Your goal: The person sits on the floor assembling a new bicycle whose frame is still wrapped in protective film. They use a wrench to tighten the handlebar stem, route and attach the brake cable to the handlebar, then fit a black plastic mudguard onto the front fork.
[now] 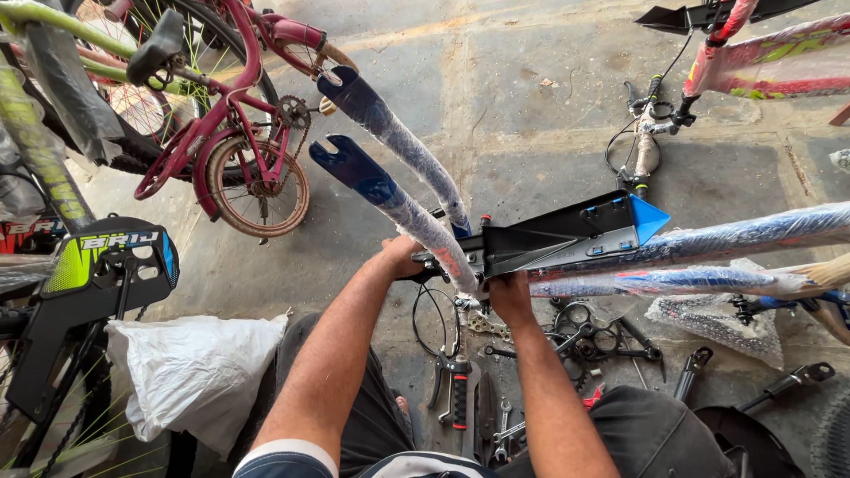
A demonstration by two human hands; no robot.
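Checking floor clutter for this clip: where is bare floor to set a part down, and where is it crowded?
Bare concrete floor lies open between the small red bicycle, the blue fork legs and the loose handlebar. It is crowded below both hands, left hand and right hand, where pliers, wrenches and brackets lie.

Grey stone-slab floor (531, 97) in daylight, small red bicycle (239, 133) at left, white sack (190, 372) nearby.
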